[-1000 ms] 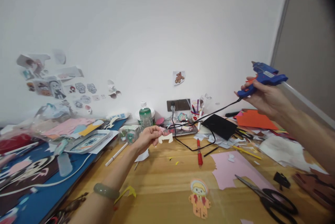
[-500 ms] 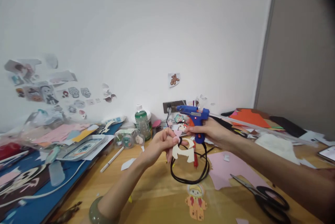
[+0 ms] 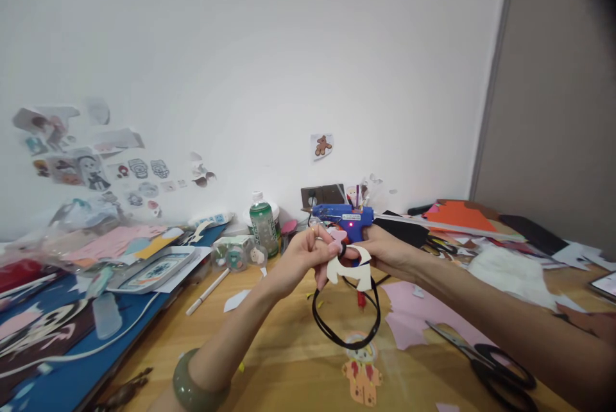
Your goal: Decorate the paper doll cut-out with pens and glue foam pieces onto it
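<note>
My left hand [image 3: 308, 254] pinches a cream-coloured cut-out piece [image 3: 355, 273] with curved edges; a small pink bit and a black ring-like part show by the fingertips. In my right hand [image 3: 389, 250] is a blue hot glue gun [image 3: 353, 215], its red light on and its nozzle pointing left, just above the left hand. A long clear glue stick [image 3: 443, 226] sticks out of its back. Its looped black cord [image 3: 346, 340] hangs below both hands. Under the loop, on the table, lies a paper figure [image 3: 362, 377] in orange clothes.
Black-handled scissors [image 3: 486, 364] lie at the right by a pink sheet [image 3: 428, 312]. A green-labelled bottle [image 3: 262, 223] stands near the wall. At left are a blue mat [image 3: 81, 367], a tray [image 3: 154, 269] and a white pen [image 3: 206, 293]. Coloured sheets [image 3: 464, 216] pile up at back right.
The glue gun has moved left and a little down, toward my left hand. My left hand and the cream piece have shifted slightly right and up.
</note>
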A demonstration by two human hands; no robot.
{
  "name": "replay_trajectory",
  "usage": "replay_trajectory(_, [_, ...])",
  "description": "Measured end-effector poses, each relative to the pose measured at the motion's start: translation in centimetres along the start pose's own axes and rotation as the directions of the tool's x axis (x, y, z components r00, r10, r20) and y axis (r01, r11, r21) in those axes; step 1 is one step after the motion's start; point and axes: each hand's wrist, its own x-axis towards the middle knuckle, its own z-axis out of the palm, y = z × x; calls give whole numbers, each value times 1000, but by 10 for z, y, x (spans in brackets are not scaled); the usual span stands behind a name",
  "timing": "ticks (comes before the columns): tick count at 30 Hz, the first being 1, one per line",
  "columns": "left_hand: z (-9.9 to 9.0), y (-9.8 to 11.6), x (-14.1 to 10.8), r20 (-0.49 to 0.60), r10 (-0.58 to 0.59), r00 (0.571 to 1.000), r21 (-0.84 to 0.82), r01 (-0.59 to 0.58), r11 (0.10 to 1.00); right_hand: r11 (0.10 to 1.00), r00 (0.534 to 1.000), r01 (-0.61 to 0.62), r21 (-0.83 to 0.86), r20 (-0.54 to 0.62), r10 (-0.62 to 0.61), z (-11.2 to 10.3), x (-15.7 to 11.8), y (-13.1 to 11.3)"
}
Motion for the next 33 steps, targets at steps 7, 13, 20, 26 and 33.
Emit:
replay_trajectory(7, [-6, 0, 3, -109, 1, 994, 19, 1, 1000, 973, 982, 164, -162, -70, -177, 0, 0, 0])
replay_trajectory(13, [-17, -9, 3, -380, 92, 920, 117, -51, 992, 883, 862, 150, -445, -378, -337, -12, -3, -10])
replay_trajectory(20, [-25, -17, 5, -479, 48, 877, -47, -80, 996, 824, 783, 107, -556, -464, -415, -28, 12, -19])
replay_trajectory(26, [-36, -17, 6, -644, -73, 761, -195, -72, 978, 774, 745, 11, -633, -511, -428, -46, 41, -6])
replay_trajectory(33, [-43, -28, 14, -704, -155, 693, -266, -55, 962, 857, 796, 109, -505, -471, -379, -32, 64, 14])
